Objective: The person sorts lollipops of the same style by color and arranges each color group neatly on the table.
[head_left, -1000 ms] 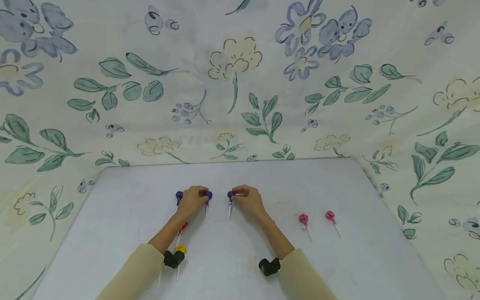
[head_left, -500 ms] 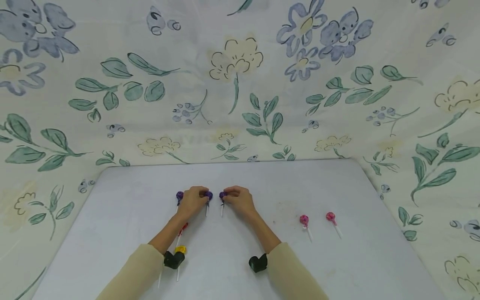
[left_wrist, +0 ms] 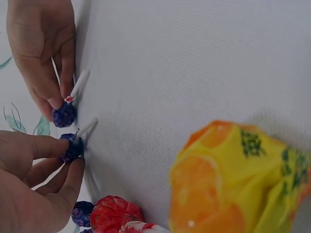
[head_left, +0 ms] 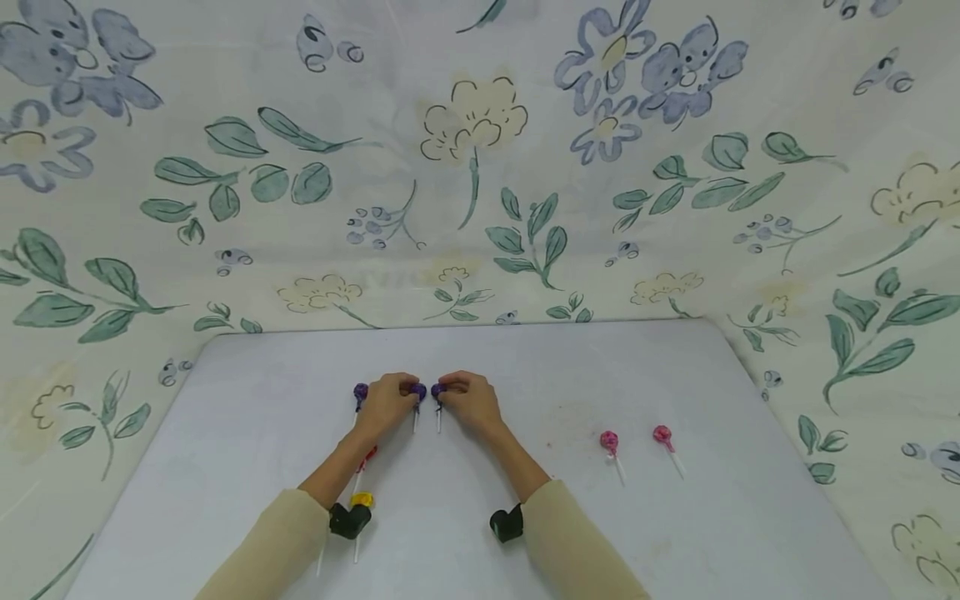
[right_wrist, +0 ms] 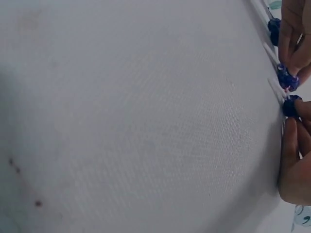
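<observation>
My left hand pinches the head of a purple-wrapped lollipop between thumb and fingers, its white stick pointing toward me. Just right of it, my right hand pinches a second purple lollipop the same way. The two heads sit side by side with a narrow gap, near the far part of the white table. In the left wrist view, fingertips press on both wrapped heads. Another purple lollipop lies just left of my left hand, its stick partly covered.
A red lollipop and a yellow one lie beside my left forearm, partly hidden. A white stick shows below the left wrist camera. Two pink lollipops lie at right. Floral cloth hangs behind the table.
My right hand has slid left with its purple lollipop, bringing it close to the one in my left hand. The left hand has stayed in place.
</observation>
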A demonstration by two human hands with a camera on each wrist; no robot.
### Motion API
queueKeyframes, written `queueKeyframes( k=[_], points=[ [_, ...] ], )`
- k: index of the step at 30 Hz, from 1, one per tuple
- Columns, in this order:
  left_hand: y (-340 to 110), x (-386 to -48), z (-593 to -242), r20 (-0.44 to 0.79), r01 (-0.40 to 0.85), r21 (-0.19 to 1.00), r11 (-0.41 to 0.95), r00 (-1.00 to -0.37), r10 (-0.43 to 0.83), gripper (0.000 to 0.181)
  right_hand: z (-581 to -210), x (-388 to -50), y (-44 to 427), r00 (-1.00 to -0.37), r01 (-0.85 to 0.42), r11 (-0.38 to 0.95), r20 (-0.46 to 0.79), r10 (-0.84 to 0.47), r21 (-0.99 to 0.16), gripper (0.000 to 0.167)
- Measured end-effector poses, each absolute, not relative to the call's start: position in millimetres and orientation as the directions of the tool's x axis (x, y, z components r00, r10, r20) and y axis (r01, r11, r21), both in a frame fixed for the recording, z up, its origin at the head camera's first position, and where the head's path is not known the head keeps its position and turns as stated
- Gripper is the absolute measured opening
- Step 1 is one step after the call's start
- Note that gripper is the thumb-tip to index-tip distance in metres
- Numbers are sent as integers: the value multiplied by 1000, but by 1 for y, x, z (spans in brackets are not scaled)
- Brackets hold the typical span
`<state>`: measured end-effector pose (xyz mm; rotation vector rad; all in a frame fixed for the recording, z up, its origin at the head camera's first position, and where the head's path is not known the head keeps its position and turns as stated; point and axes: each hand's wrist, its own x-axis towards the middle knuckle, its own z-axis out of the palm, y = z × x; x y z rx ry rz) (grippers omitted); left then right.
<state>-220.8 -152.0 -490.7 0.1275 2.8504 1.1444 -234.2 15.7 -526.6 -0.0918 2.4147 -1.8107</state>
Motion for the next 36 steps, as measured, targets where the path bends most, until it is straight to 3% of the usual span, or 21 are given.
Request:
queueKeyframes(
  k=[20,36],
  points=[
    [-150,-220,-490,-19,58,676,734,-995,96,32,-523,-233,17,-988,3,339,-57,-147,-941,23],
    [-147,-218,-490,-15,50,704,709,-996,85,36,-526,-235,19,-988,10,313,-57,-141,-950,28]
  ],
)
